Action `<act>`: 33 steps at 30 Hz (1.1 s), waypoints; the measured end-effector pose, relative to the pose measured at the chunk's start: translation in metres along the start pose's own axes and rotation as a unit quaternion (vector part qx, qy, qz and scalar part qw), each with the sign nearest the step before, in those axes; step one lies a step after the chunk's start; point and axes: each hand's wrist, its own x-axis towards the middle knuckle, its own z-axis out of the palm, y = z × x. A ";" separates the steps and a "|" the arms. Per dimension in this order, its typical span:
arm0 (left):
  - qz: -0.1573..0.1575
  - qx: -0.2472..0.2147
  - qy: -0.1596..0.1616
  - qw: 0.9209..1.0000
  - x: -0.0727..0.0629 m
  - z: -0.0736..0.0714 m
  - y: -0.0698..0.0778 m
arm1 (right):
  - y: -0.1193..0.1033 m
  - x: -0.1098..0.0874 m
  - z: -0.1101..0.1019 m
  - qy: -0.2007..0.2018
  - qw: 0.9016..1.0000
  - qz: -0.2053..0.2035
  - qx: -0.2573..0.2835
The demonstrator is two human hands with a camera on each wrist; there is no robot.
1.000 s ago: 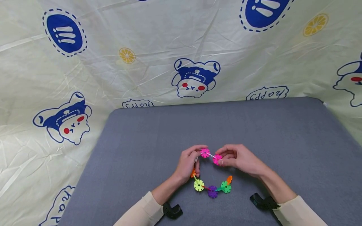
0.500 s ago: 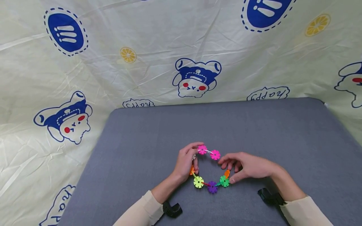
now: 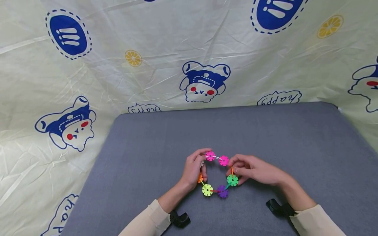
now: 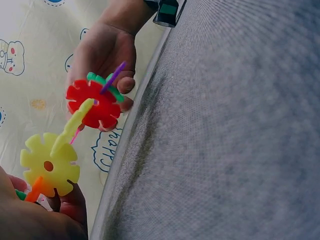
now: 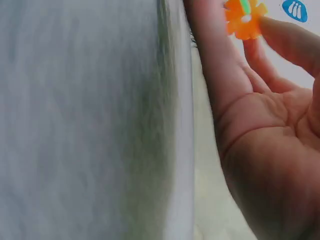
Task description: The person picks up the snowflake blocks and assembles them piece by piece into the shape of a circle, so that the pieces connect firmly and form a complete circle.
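Note:
A chain of interlocking flower-shaped plastic discs is bent into a near ring between the hands. My left hand (image 3: 190, 170) grips its left side, partly hiding a white disc and an orange one. Two pink discs (image 3: 223, 160) joined by a white one form the far side. My right hand (image 3: 255, 169) pinches an orange disc (image 5: 238, 21), the chain's right end, close to the right-hand pink disc. Below it follow a green disc (image 3: 232, 180), a purple disc (image 3: 222, 192) and a yellow disc (image 4: 42, 162). A red disc (image 4: 92, 105) links purple and yellow.
The chain is held over a grey cloth-covered table (image 3: 147, 141). A pale sheet (image 3: 159, 78) with cartoon prints hangs behind and at the sides. Both wrists carry a black camera mount (image 3: 180, 220) near beige sleeves (image 3: 317, 221).
My right hand let go of the right-hand pink disc, moved down to the chain's other end, and now pinches the orange disc, raised toward the pink one. My left hand keeps its grip.

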 end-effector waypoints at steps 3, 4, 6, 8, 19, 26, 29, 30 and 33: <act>0.005 -0.006 0.010 1.000 0.001 0.000 -0.001 | -0.001 0.002 0.003 0.011 0.999 0.012 0.051; 0.006 -0.008 0.014 1.000 0.001 0.000 -0.002 | -0.002 0.003 0.004 0.018 0.998 0.014 0.056; 0.007 -0.010 0.020 1.000 0.002 0.000 -0.002 | -0.002 0.004 0.005 0.029 0.998 0.016 0.059; 0.005 -0.011 0.021 1.000 0.002 0.000 -0.003 | -0.003 0.005 0.006 0.037 0.997 0.019 0.060; 0.012 -0.005 -0.006 1.000 0.001 -0.001 -0.001 | -0.003 0.007 0.009 0.057 0.998 0.023 0.030; 0.009 0.001 -0.018 1.000 0.000 0.000 0.000 | -0.003 0.008 0.011 0.053 0.998 0.013 0.023; 0.005 0.000 -0.022 1.000 0.000 0.000 -0.001 | -0.003 0.009 0.013 0.055 0.998 0.013 0.019; 0.005 0.000 -0.023 1.000 -0.001 0.000 -0.001 | -0.003 0.009 0.013 0.057 0.998 0.013 0.017; 0.005 -0.003 -0.024 1.000 -0.001 0.000 0.000 | -0.004 0.009 0.014 0.060 0.998 0.010 0.020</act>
